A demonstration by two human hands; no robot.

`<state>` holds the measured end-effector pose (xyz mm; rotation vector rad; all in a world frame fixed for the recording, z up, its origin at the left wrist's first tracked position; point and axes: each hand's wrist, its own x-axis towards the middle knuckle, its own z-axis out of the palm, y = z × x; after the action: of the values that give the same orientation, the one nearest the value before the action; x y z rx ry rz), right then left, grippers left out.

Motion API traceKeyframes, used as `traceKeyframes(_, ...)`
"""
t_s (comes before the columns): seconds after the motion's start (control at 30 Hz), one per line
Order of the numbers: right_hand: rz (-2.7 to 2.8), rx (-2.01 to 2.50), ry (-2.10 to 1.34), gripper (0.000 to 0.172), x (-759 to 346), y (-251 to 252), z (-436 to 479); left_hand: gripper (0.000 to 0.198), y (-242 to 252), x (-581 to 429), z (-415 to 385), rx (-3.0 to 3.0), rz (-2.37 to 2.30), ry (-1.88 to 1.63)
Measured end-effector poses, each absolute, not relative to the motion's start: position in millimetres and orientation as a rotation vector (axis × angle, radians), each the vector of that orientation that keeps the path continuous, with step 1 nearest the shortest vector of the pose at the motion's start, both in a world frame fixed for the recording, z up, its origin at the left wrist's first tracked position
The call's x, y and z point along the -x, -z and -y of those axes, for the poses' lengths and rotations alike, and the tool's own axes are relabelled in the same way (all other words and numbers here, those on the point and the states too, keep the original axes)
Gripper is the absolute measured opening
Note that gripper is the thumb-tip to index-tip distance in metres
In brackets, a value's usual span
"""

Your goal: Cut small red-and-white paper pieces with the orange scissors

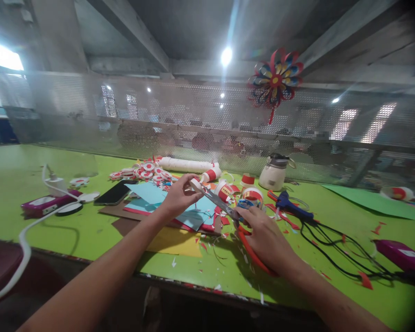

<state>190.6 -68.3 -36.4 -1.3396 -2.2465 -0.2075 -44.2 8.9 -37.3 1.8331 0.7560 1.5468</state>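
Head view — scissors (235, 215) in right hand (264, 230).

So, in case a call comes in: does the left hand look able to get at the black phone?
Probably yes, if its grip lets go: the left hand pinches a small pale piece at the scissors, but the phone looks mostly uncovered, with only loose paper between.

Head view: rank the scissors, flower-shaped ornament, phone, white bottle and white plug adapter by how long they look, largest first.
1. Scissors, partly covered by the right hand and nearer the camera
2. Flower-shaped ornament
3. Phone and white bottle: too close to rank
4. White plug adapter
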Motion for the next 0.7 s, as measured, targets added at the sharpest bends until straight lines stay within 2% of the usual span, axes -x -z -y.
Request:
traceKeyframes(0.23, 2.276, 1.394, 0.288, 0.042, -192.2, 35.6, 67.8, 0.047, 38.4, 41.4, -5.9, -1.978, -0.830, -1.536)
traceKeyframes(0.53, 2.270, 1.419, 0.635, 0.045, -192.9, 34.8, 70.5, 0.051, 39.4, 41.0, -3.5, -2.099, -0.873, -1.555)
traceKeyframes(0.7, 2.262, 1.389, 0.651, 0.047, -192.3, 33.4, 71.5, 0.052, 40.6, 40.0, -4.2, -2.102, -0.854, -1.585)
